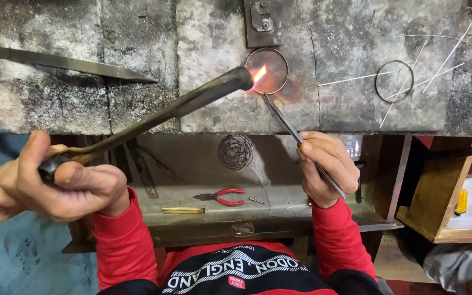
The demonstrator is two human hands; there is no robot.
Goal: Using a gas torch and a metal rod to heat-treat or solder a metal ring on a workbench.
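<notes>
Gripping a dark torch (pixel 154 114), the left hand (pixel 55 183) is flaming a wire ring (pixel 267 71) at upper centre. The right hand (pixel 326 166) is pinching a thin rod (pixel 282 117) touching that ring. Red-handled pliers (pixel 222 196) are lying below centre.

A dark, matt, soot-dulled metal torch (pixel 154 117) is gripped in the fingers of the left hand (pixel 50 183), and a thin, smooth grey metal rod (pixel 296 136) is pinched between the fingers of the right hand (pixel 326 166). Beyond both sets of fingertips, a thin bright wire ring (pixel 267 71) is laid on a rough, pitted, scorched stone-like slab (pixel 137 71). Below the fingers, pliers (pixel 222 196) with glossy red plastic-looking grips are seen on a dull, worn metal tray (pixel 279 210).
</notes>
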